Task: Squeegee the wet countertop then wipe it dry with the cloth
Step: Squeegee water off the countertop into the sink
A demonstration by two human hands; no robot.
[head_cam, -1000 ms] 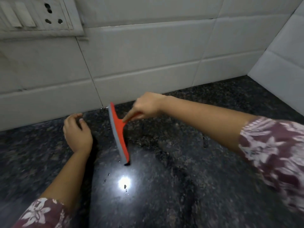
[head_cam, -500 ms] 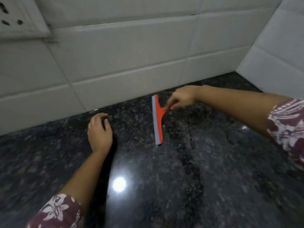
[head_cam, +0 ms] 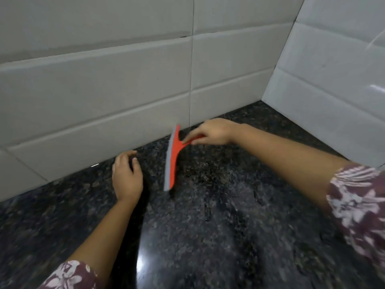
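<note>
- Right hand [head_cam: 214, 132] pinches the handle of the red squeegee [head_cam: 174, 157], fingers closed around it; the arm reaches in from the right side.
- Squeegee stands with its grey blade edge down on the dark granite worktop [head_cam: 229, 226], far end close to the tiled back wall [head_cam: 104, 90], near end pointing toward the person. Probably set this way to take a full-width stroke from the wall line.
- Blade faces left, so the push likely drives water leftward.
- Left hand [head_cam: 127, 176] lies palm down on the worktop just beside the blade, fingers loosely curled, holding nothing; apparently a brace for the lean.
- Water streaks and beads show on the worktop right of the blade; squeegee stage looks unfinished.
- No cloth in view; drying not yet begun.
</note>
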